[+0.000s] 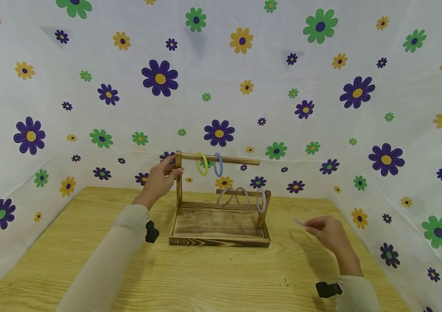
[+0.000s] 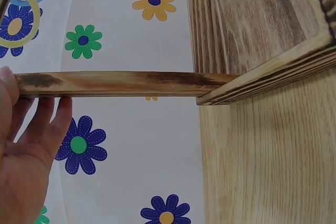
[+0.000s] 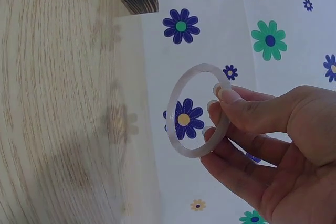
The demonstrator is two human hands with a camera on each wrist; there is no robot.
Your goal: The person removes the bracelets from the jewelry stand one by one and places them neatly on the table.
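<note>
Fingers [image 3: 231, 177] on ring edge [image 3: 171, 111], rack [image 1: 220, 242] apart

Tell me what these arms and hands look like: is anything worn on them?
They are a person's. The left hand and right hand are ungloved. The left sleeve and right sleeve are plain, pale cream, ending short of the hands. A small black piece sits by the left cuff, another by the right. I see no cables.
</note>
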